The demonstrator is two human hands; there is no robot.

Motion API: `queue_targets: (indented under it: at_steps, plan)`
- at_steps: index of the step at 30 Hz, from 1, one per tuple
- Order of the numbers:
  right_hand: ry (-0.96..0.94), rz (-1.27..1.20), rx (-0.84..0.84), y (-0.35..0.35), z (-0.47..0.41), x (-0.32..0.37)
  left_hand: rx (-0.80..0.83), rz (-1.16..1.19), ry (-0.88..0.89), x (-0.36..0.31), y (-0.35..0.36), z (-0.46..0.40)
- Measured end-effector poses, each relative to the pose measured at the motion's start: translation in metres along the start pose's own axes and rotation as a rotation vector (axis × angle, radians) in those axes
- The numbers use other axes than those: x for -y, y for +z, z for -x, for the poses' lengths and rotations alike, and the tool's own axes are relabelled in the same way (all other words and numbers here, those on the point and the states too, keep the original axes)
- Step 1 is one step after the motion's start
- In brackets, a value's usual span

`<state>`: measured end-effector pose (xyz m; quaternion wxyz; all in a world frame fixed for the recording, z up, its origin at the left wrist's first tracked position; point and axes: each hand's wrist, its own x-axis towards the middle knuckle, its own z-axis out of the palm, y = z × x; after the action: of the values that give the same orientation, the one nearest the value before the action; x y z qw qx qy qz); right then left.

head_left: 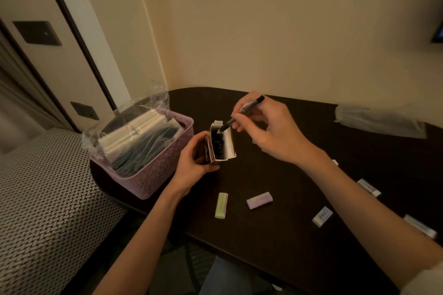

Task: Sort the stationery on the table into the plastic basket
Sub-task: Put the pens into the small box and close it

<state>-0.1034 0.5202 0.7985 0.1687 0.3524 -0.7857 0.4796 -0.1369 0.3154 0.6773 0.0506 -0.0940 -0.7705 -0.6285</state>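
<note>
The basket (158,175) is pale pink with a perforated lattice pattern. The desk (275,230) is dark brown, nearly black. The pen (242,114) is black. One eraser (221,205) is pale green, another (259,200) lilac with a light stripe. The box (221,145) is brown outside, white inside. The seat (43,199) bears a black-and-white woven pattern.

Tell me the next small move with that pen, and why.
Probably slide the pen down into the open box. The right hand pinches it with its tip already at the box mouth, the left hand holds the box upright, and other pens show inside.
</note>
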Motion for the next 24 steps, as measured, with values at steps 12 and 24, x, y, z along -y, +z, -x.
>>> queue_targets:
  at_steps: [12,24]
  plan:
    - [-0.08,0.269,-0.011,0.012,0.0,-0.007,0.055,0.006,0.036,-0.011,0.009,0.004]
    - [0.103,0.487,0.226,-0.006,-0.021,0.003,0.105,-0.066,0.009,-0.008,0.01,0.002]
